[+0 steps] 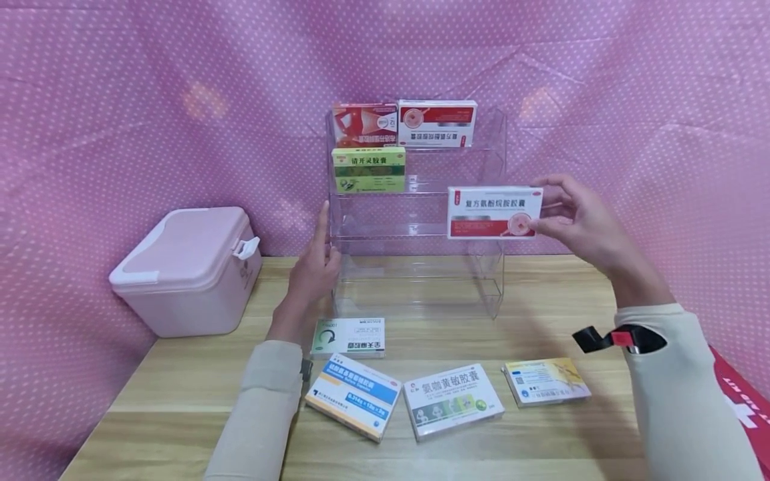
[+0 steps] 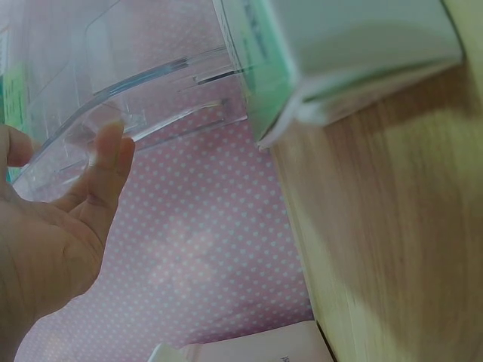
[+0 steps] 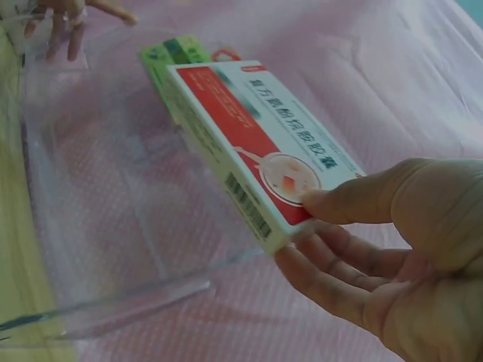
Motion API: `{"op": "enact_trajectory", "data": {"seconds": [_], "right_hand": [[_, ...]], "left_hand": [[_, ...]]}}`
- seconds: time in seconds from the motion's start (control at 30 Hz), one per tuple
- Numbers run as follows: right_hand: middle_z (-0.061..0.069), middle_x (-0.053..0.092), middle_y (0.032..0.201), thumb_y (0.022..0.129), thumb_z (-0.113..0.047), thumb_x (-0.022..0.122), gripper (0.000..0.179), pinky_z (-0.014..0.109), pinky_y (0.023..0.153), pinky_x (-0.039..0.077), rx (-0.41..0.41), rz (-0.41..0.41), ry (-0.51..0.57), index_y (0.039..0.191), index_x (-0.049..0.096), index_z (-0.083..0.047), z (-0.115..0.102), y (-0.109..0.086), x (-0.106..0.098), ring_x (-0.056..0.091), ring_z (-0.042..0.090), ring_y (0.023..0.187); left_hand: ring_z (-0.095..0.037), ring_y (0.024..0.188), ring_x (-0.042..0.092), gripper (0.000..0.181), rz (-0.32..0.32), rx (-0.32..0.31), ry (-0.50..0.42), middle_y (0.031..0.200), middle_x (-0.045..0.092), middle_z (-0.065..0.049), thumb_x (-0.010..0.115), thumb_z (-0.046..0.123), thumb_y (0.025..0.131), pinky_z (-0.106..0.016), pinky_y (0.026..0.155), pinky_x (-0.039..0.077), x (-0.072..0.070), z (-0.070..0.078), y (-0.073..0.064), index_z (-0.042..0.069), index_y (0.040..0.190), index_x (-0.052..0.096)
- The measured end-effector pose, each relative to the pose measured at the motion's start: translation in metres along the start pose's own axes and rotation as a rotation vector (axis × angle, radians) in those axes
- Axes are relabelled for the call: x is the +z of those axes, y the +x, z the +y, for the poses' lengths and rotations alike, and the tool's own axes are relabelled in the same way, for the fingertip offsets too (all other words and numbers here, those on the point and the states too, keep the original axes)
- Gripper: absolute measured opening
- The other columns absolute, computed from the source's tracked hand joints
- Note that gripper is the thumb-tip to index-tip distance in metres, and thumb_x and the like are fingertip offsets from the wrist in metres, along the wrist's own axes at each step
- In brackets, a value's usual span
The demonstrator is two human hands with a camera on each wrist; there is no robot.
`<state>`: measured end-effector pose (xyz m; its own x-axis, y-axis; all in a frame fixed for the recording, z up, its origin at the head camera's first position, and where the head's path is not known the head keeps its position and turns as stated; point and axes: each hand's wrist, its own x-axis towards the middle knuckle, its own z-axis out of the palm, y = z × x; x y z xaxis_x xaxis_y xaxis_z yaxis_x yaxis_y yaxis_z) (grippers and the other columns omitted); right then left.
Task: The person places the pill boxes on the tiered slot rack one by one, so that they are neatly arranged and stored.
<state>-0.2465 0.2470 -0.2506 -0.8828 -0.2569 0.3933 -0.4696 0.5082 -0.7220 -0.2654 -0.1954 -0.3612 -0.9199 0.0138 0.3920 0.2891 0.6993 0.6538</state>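
Pinching one end, the right hand (image 1: pixel 582 226) could tip the box (image 1: pixel 484 211) before the rack (image 1: pixel 397 236); the left hand (image 1: pixel 314 266), fingers apart, is beside it.

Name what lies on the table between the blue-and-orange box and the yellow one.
The white capsule box with the green strip, seen in the head view.
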Motion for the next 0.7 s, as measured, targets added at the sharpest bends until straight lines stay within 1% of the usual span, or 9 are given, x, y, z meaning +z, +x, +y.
{"op": "enact_trajectory", "data": {"seconds": [0.03,0.17,0.27,0.33,0.37,0.43,0.5,0.6,0.7], "right_hand": [[-0.014,0.071,0.115,0.095,0.001,0.076,0.060,0.017,0.086,0.057,-0.002,0.011,-0.022,0.149,0.054,-0.012,-0.005,0.005,0.000,0.068,0.004,0.103],[0.005,0.070,0.123,0.094,-0.001,0.077,0.062,0.013,0.088,0.053,-0.031,0.037,-0.096,0.151,0.054,-0.013,-0.021,0.028,0.002,0.066,0.003,0.101],[0.018,0.068,0.125,0.094,0.001,0.076,0.063,0.011,0.089,0.052,-0.068,0.053,-0.140,0.152,0.054,-0.011,-0.030,0.043,0.003,0.064,0.001,0.099],[0.022,0.068,0.126,0.095,0.000,0.076,0.062,0.011,0.088,0.051,-0.081,0.069,-0.165,0.151,0.054,-0.010,-0.035,0.052,0.003,0.063,0.000,0.098],[0.024,0.068,0.127,0.095,0.000,0.076,0.061,0.011,0.089,0.051,-0.086,0.080,-0.176,0.151,0.054,-0.010,-0.037,0.057,0.003,0.063,0.002,0.099],[0.026,0.068,0.130,0.096,-0.002,0.076,0.060,0.013,0.089,0.052,-0.080,0.097,-0.192,0.151,0.055,-0.012,-0.041,0.066,0.002,0.067,0.011,0.104],[0.026,0.067,0.133,0.097,-0.004,0.076,0.060,0.018,0.093,0.055,-0.064,0.111,-0.203,0.152,0.054,-0.014,-0.044,0.076,0.002,0.069,0.022,0.111],[0.024,0.065,0.138,0.100,-0.010,0.074,0.060,0.033,0.101,0.058,-0.031,0.116,-0.210,0.155,0.052,-0.019,-0.049,0.090,0.005,0.066,0.037,0.124],[0.022,0.065,0.139,0.101,-0.013,0.073,0.059,0.047,0.108,0.056,-0.012,0.126,-0.217,0.155,0.050,-0.020,-0.054,0.104,0.010,0.065,0.037,0.128]], "left_hand": [[-0.023,0.066,0.046,0.088,0.000,0.000,0.000,0.173,0.041,-0.013,0.043,0.021,0.106,-0.038,0.057,0.043,0.000,0.000,0.000,0.050,0.170,-0.011],[-0.022,0.066,0.047,0.089,0.005,-0.005,0.005,0.170,0.044,-0.014,0.043,0.020,0.106,-0.037,0.056,0.043,0.001,0.000,0.000,0.051,0.169,-0.011],[-0.024,0.068,0.049,0.090,0.009,-0.006,0.009,0.173,0.039,-0.014,0.045,0.018,0.105,-0.037,0.056,0.044,0.001,0.000,-0.001,0.046,0.171,-0.009],[-0.025,0.068,0.049,0.090,0.010,-0.001,0.011,0.177,0.032,-0.012,0.045,0.017,0.105,-0.038,0.056,0.045,0.001,0.001,-0.001,0.044,0.172,-0.007],[-0.025,0.069,0.049,0.090,0.010,0.003,0.009,0.178,0.030,-0.011,0.045,0.017,0.104,-0.038,0.057,0.045,0.001,0.001,-0.001,0.044,0.172,-0.007],[-0.025,0.070,0.048,0.091,0.009,0.013,0.010,0.180,0.026,-0.009,0.045,0.017,0.104,-0.038,0.057,0.045,0.001,0.003,-0.001,0.045,0.172,-0.008],[-0.024,0.069,0.047,0.091,0.011,0.023,0.009,0.181,0.024,-0.007,0.045,0.017,0.104,-0.038,0.058,0.044,0.001,0.003,-0.001,0.045,0.172,-0.008],[-0.025,0.071,0.047,0.090,0.012,0.025,0.014,0.181,0.022,-0.007,0.045,0.017,0.103,-0.038,0.059,0.045,0.000,0.002,-0.001,0.042,0.173,-0.007],[-0.030,0.076,0.052,0.090,0.010,0.011,0.015,0.182,0.020,-0.006,0.045,0.017,0.104,-0.039,0.060,0.046,-0.001,0.001,-0.002,0.042,0.173,-0.007]]}}
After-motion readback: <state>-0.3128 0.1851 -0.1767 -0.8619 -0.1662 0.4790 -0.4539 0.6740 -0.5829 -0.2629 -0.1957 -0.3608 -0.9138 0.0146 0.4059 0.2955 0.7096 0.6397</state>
